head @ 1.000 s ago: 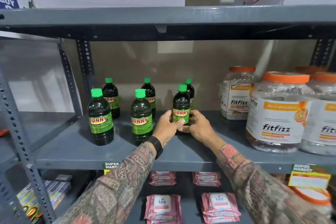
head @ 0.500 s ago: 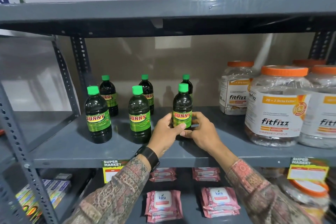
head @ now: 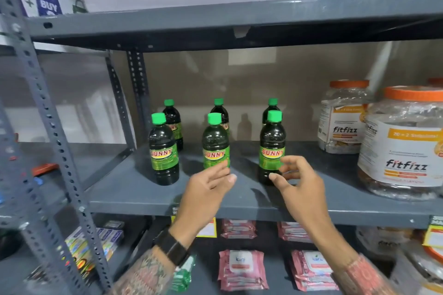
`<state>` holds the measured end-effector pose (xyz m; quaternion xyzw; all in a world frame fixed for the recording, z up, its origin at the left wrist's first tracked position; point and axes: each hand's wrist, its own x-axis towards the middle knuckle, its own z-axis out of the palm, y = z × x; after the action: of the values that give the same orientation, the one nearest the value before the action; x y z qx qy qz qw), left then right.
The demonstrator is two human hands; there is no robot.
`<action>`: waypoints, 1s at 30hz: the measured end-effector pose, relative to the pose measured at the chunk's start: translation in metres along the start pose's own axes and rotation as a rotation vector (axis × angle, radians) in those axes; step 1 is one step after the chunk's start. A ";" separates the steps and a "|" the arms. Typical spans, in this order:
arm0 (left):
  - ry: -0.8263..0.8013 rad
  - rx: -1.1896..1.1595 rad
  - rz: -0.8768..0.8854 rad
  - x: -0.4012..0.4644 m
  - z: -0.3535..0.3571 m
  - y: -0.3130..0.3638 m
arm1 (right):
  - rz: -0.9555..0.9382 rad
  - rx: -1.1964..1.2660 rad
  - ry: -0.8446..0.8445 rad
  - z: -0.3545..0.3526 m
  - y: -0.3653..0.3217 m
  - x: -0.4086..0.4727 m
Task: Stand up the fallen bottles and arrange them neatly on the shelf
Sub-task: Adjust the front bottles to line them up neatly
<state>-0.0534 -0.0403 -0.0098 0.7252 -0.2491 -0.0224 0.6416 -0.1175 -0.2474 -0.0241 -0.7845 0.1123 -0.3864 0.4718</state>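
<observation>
Grey metal shelving fills the view, and its middle shelf (head: pixel 143 195) carries six dark bottles with green caps, all upright, in two rows of three. The front row has a left bottle (head: pixel 163 151), a middle bottle (head: pixel 215 143) and a right bottle (head: pixel 272 148); the back row (head: pixel 219 109) stands behind them, partly hidden. Three jars (head: pixel 405 148) with orange lids show at the right end of the same shelf, the farthest only as a lid edge. Four stacks of pink packs (head: pixel 241 268) lie on the shelf below. Both hands reach forward from patterned sleeves, and neither holds anything. Left hand (head: pixel 206 195), with a dark watch (head: pixel 173 248) at the wrist, is loosely spread in front of the middle bottle's lower part, fingertips near its label; contact cannot be told. Right hand (head: pixel 299 189) is spread wide with fingers curled, just beside the right bottle's base and not gripping it.
</observation>
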 end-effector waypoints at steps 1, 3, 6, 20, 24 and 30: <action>0.065 0.007 0.015 -0.006 -0.020 0.000 | -0.027 0.038 -0.005 0.006 -0.007 -0.007; 0.230 0.012 0.016 -0.013 -0.060 -0.004 | -0.070 0.118 -0.059 0.028 -0.023 -0.019; 0.453 -0.080 -0.005 -0.009 -0.115 -0.018 | -0.169 0.166 -0.219 0.079 -0.052 -0.036; 0.148 -0.295 -0.183 0.046 -0.146 -0.038 | 0.248 0.291 -0.371 0.240 -0.095 -0.007; 0.138 -0.263 -0.163 0.050 -0.157 -0.046 | 0.199 0.273 -0.293 0.251 -0.101 -0.017; 0.117 -0.238 -0.175 0.055 -0.177 -0.052 | 0.199 0.317 -0.313 0.261 -0.106 -0.024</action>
<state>0.0745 0.1032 -0.0117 0.6630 -0.1428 -0.0652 0.7320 0.0319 -0.0080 -0.0155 -0.7362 0.0523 -0.2245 0.6364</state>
